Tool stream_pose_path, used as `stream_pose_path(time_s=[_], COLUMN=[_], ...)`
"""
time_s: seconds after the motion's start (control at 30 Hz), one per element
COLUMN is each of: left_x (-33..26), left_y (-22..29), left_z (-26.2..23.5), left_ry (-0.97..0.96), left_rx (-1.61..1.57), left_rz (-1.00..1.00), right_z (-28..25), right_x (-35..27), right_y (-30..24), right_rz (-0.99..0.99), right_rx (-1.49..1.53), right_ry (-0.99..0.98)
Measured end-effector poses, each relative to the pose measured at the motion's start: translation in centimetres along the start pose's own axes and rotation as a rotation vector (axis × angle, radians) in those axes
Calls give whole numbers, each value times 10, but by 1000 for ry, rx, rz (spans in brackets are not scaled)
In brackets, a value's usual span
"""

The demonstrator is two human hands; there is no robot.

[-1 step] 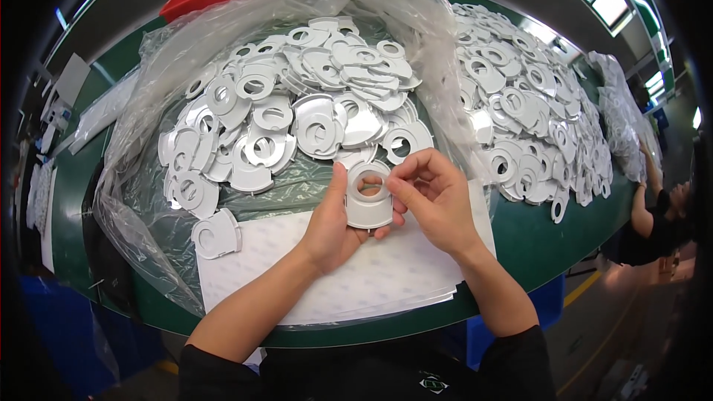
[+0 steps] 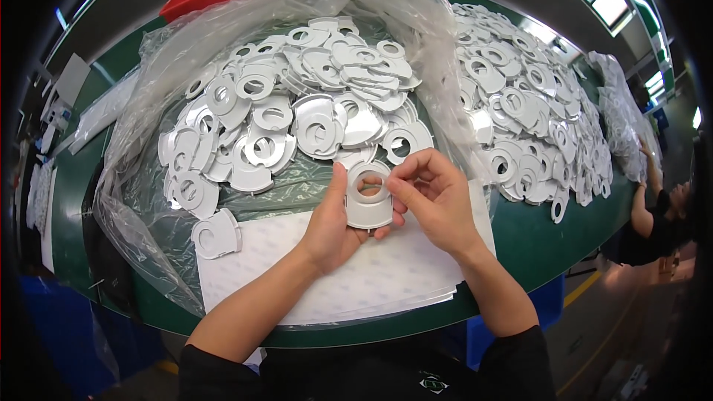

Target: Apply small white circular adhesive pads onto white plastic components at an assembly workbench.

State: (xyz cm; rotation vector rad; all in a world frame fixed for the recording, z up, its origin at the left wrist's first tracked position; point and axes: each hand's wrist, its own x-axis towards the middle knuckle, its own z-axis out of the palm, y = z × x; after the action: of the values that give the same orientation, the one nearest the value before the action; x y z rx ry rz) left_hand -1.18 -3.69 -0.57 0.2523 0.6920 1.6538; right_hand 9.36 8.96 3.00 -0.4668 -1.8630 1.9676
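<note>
Holding one white plastic ring piece [image 2: 369, 197] at frame centre: left hand [image 2: 332, 226] cupping it from below, right hand [image 2: 434, 197] pinching its upper edge. Showing no shift between the two pictures; heaped pieces [image 2: 297, 119] lying above on a clear bag [image 2: 141, 230].

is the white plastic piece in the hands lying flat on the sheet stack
No, the white plastic piece is held up between the left hand and right hand, above the white sheets.
</note>
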Motion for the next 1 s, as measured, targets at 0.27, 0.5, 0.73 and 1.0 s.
stream_pose_path(time_s=[0.27, 0.5, 0.73, 1.0], left_x=[0, 0, 0, 0], left_y=[1, -1, -1, -1], left_z=[2, 1, 0, -2], left_ry=[-5, -7, -18, -10], left_rx=[21, 7, 2, -5], left_rz=[-4, 0, 3, -2], right_z=[-1, 0, 1, 1], right_x=[0, -1, -1, -1], right_y=[1, 0, 1, 1], right_rz=[11, 10, -7, -2], right_rx=[15, 12, 21, 10], right_ry=[9, 19, 10, 4])
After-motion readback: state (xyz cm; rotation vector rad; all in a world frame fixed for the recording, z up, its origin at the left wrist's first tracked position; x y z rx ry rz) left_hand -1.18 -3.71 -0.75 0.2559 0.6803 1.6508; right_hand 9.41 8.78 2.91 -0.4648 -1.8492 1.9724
